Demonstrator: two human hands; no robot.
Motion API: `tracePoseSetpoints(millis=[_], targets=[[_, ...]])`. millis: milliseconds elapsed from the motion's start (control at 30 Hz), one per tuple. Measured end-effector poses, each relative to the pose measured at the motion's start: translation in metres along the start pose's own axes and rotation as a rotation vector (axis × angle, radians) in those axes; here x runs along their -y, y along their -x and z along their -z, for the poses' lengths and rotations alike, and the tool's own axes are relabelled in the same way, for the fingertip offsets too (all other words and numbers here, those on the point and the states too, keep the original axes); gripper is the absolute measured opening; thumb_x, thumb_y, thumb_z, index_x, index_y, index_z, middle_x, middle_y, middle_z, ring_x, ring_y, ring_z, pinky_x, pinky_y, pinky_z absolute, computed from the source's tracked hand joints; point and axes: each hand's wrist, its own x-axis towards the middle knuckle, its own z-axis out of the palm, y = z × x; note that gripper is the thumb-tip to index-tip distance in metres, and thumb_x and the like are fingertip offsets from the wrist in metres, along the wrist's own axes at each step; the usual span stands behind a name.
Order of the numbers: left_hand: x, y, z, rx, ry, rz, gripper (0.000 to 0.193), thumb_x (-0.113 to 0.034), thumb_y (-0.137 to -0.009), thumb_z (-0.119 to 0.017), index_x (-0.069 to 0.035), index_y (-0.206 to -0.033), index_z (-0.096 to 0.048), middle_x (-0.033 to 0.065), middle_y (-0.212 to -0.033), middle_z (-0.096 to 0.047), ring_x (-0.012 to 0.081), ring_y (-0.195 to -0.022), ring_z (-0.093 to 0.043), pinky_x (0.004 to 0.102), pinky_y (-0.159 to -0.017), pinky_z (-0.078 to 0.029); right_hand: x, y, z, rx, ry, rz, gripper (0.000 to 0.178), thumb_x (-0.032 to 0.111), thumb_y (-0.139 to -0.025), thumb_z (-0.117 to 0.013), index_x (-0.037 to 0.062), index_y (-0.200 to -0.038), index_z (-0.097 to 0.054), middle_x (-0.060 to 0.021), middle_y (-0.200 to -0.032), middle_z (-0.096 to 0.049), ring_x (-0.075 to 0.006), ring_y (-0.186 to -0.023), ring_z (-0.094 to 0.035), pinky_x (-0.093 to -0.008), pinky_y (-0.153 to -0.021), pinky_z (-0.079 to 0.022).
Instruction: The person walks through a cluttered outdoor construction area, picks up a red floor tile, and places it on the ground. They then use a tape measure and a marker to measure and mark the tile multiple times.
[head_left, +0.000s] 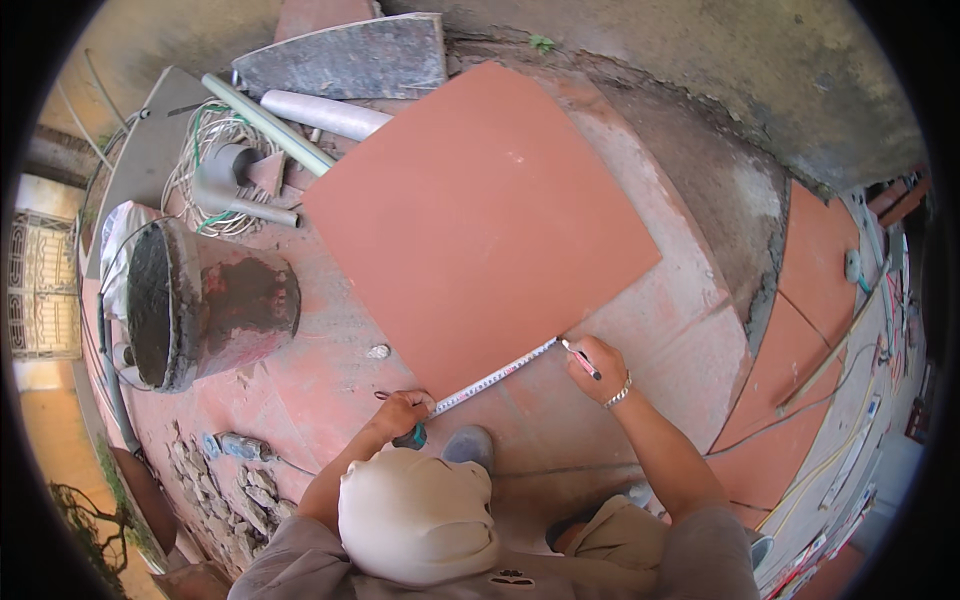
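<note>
A large square terracotta-coloured tile point(490, 210) lies flat in front of me. Along its near edge stretches a white tape measure point(490, 381). My left hand point(404, 411) is closed on the tape measure at the tile's near left corner, with part of a dark teal case showing below the fingers. At the far end of the tape, by the tile's right part of the near edge, my right hand point(599, 368) grips a white and red marker pen point(582, 361). That pen's upper end touches or nearly touches the tape; I cannot tell which.
On the left, a mortar-smeared bucket point(250, 312) lies tipped on its side. Behind it are coiled cable point(205, 150) and a long pale pipe point(270, 125). Rubble point(215, 495) and a power tool point(243, 447) lie near left. More laid tiles point(815, 270) and cables run along the right.
</note>
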Motion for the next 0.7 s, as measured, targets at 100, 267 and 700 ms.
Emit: tracePoseSetpoints(millis=[100, 267, 700], targets=[[0.002, 0.0, 0.0, 0.005, -0.011, -0.017, 0.02, -0.017, -0.092, -0.065, -0.004, -0.105, -0.073, 0.0043, -0.087, -0.07, 0.0129, -0.082, -0.062, 0.0312, -0.078, -0.051, 0.003, -0.001, 0.0, -0.031, 0.003, 0.009, 0.011, 0.01, -0.082, -0.066, 0.0061, -0.091, -0.061, -0.0153, -0.079, -0.062, -0.0352, -0.07, -0.062, -0.0433, -0.062, -0.05], [0.01, -0.005, 0.001, 0.008, -0.014, -0.065, 0.021, -0.018, -0.092, -0.063, -0.003, -0.105, -0.072, 0.0058, -0.089, -0.071, 0.0132, -0.085, -0.063, 0.0308, -0.08, -0.051, 0.005, -0.004, -0.001, -0.078, -0.003, 0.044, 0.011, 0.007, -0.08, -0.067, 0.0043, -0.09, -0.063, -0.0145, -0.076, -0.064, -0.0304, -0.063, -0.064, -0.0391, -0.058, -0.051], [0.016, -0.006, 0.001, -0.005, -0.118, -0.125, 0.02, -0.02, -0.092, -0.061, -0.004, -0.099, -0.072, 0.009, -0.089, -0.072, 0.0169, -0.083, -0.065, 0.0329, -0.079, -0.051, 0.008, -0.001, -0.002, -0.049, -0.023, -0.035, 0.01, 0.007, -0.081, -0.065, 0.0048, -0.091, -0.063, -0.0161, -0.075, -0.062, -0.0368, -0.066, -0.062, -0.0423, -0.059, -0.05]])
